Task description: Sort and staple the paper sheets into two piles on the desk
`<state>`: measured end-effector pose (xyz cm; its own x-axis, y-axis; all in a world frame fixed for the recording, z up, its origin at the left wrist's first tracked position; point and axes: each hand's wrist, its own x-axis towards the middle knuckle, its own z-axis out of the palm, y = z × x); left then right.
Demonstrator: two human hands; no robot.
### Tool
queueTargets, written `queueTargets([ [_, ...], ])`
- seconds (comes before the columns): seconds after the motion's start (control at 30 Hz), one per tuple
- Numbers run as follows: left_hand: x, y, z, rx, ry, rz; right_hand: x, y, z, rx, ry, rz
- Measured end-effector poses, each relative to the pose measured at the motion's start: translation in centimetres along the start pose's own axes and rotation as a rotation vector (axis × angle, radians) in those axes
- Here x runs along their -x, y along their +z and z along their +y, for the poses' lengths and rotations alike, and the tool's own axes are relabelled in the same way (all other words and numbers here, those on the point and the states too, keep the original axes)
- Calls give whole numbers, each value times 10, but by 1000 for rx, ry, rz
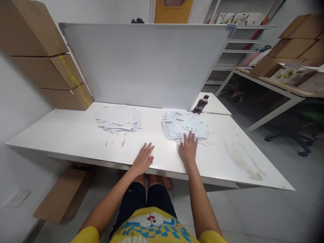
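In the head view, there was the right hand (188,152), palm down, fingers slightly spread, fingertips at the near edge of the printed sheets (189,125)! Those lay just beyond it on the white table (76,135), the top sheet's long axis running left to right. The left hand (142,161), open and loosely spread, was farther from them; whether anything sat beneath its palm, I couldn't tell. Far left lay a ragged paper stack (118,118).
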<state>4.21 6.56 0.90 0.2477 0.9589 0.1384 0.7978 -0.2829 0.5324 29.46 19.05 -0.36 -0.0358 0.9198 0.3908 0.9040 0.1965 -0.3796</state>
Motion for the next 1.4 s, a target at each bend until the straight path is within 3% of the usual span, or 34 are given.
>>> queueTargets([
  [0.1,-13,-11,-11,-32,17,27,13,5,-3,23,50,-13],
  [0.17,-35,-31,-33,-147,-21,95,11,6,-1,16,84,-40],
  [0.2,-48,-44,-49,-231,-82,153,8,7,0,15,93,-49],
  [0.3,-86,-83,-104,-382,-472,430,0,10,2,15,113,-37],
  [0.33,-96,-92,-121,-409,-501,457,-2,11,2,13,120,-28],
  [0.4,-107,-103,-145,-430,-502,424,-2,12,2,5,131,-16],
  [0.47,-109,-103,-156,-449,-452,370,-2,13,2,-8,143,-19],
  [0.57,-103,-98,-154,-482,-411,409,-1,12,4,-30,163,-37],
  [0.8,-98,-101,-151,-427,-477,487,-4,11,5,-66,183,-80],
  [1.0,-104,-99,-159,-432,-508,378,-8,8,1,-56,259,-160],
  [1.13,-102,-99,-159,-428,-462,407,-11,7,-1,-72,316,-167],
  [1.2,-100,-101,-159,-379,-444,449,-12,7,-1,-81,321,-172],
  [1.3,-98,-105,-156,-180,-526,568,-12,8,0,-91,324,-170],
  [1.4,-96,-110,-139,238,-607,856,-11,8,1,-108,316,-156],
])
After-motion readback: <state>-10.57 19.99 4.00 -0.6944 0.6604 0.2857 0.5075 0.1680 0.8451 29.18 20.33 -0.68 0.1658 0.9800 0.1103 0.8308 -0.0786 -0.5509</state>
